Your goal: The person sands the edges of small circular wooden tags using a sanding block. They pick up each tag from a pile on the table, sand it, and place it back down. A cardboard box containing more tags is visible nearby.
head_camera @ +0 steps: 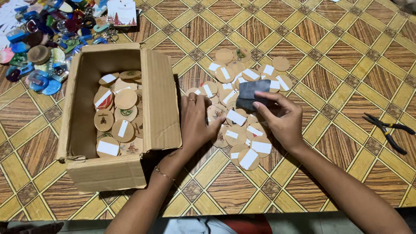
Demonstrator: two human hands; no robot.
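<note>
Wooden discs (242, 130) lie heaped on the patterned floor (329, 52), just right of the cardboard box (160, 104). Left hand (197, 123) presses flat on them; right hand (281, 119) pinches a grey pad (251, 93). Open floor lies rightward, pliers (390, 130) well apart.

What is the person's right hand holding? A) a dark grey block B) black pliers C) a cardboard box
A: the right hand pinches a dark grey block over the pile of wooden discs, while the black pliers lie untouched on the floor.
</note>
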